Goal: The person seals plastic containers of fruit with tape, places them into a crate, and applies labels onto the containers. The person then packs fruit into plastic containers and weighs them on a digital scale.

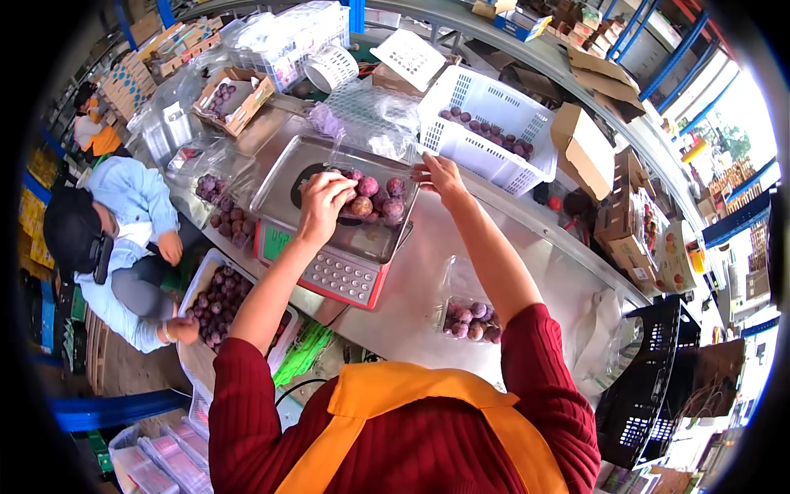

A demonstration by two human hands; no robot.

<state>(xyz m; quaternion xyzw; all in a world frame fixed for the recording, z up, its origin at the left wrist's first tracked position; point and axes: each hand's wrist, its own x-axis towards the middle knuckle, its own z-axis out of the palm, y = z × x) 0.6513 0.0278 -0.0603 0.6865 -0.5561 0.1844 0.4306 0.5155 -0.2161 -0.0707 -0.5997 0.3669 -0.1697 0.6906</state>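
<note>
A clear plastic clamshell container point(395, 221) filled with reddish-purple plums point(380, 198) rests on the metal pan point(280, 185) of a red digital scale point(341, 280). At its left side is my left hand point(323, 202), its fingers pressed together against the plums and the container's edge. What those fingers hold, if anything, is hidden. My right hand point(442, 177) has its fingertips closed on the far right edge of the clear container, by the raised lid. To the right on the metal table point(395, 329) sits another clear container of plums point(471, 319).
A white basket point(494, 107) with plums stands behind the scale. Left of it lie bagged plums point(233, 222) and a cardboard box point(233, 99). A co-worker point(123, 230) sits at the left by a crate of plums point(220, 300). Black crates point(658, 370) stand at the right.
</note>
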